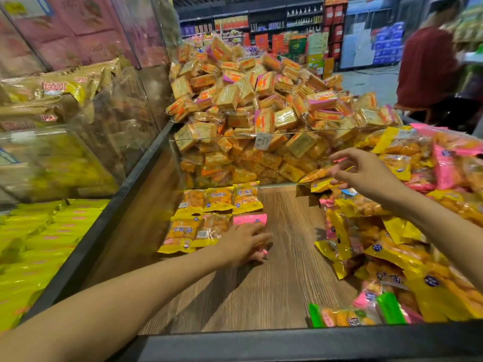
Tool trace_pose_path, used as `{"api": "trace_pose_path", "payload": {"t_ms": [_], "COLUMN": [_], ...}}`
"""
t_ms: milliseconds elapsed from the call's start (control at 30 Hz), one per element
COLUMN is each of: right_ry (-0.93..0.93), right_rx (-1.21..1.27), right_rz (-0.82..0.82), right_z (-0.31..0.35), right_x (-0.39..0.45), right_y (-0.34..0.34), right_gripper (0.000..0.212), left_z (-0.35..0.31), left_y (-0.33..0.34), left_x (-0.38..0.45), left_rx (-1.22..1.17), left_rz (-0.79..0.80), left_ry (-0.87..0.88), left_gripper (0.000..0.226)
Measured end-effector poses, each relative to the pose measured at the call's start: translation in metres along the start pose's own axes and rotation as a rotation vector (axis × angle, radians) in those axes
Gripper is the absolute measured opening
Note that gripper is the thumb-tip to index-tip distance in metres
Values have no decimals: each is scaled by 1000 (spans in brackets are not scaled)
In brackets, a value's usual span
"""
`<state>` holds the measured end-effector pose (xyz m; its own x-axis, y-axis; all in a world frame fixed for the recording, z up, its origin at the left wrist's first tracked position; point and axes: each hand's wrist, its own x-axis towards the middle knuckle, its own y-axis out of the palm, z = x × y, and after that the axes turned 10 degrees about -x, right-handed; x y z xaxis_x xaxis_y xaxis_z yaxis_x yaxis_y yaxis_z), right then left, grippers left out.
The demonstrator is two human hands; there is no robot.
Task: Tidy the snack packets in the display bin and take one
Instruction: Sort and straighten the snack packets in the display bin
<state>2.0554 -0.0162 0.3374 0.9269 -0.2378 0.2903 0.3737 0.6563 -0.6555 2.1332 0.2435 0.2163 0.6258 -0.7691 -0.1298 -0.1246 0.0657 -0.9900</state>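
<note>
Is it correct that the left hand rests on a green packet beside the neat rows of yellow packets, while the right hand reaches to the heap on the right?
Not quite: the packet under the left hand is pink, not green, as the head view shows. It does lie beside the neat yellow packets, and the right hand does reach to the heap on the right.

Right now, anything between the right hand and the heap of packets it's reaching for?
Nothing visible. The right hand is already at the loose heap of yellow and pink snack packets, fingertips at an orange-yellow packet on its edge.
</note>
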Motion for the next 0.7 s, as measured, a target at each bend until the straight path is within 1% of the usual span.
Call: {"api": "trace_pose_path", "payload": {"t_ms": [33,67,133,200,267,333,400,433,467,500,567,600,633,700], "right_ry": [-24,-56,-127,-155,-134,-110,-95,-94,-95,-96,-96,-95,-93,-94], "right_rx": [-62,-148,-347,-483,-569,-624,-651,-667,-685,-699,-706,-698,-691,-688], "right_rz": [-4,-3,26,73,101,115,127,133,137,135,129,127,125,118], "right_z": [-2,-5,-13,-22,-30,-37,-41,-43,-44,-44,-43,-42,-42,-40], "right_x": [0,0,3,6,10,14,16,17,18,19,20,20,19,16], "right_y": [-1,-3,-7,-10,-14,-18,-20,-21,-20,-20,-21,-22,-22,-24], "right_gripper": [25,26,27,27,26,25,25,26,26,26,26,26,26,25], "left_z": [1,3,6,12,17,20,15,7,-5,-20,-61,-83,-101,-127], "left_y": [3,6,6,7,7,6,0,-4,-11,-18,-39,-50,-58,-68], "left_x": [-1,0,1,4,6,9,15,19,25,31,47,54,63,78], "left_rx": [72,114,123,120,150,174,202,185,128,22,-300,-455,-572,-703], "left_rz": [40,57,46,38,77,106,96,63,2,-91,-249,-274,-253,-168], "left_ry": [49,56,35,4,-29,-53,-52,-40,-16,19,55,47,25,-37], "left_gripper": [56,53,50,55,63,62,59,57,54,51,45,44,45,50]}}
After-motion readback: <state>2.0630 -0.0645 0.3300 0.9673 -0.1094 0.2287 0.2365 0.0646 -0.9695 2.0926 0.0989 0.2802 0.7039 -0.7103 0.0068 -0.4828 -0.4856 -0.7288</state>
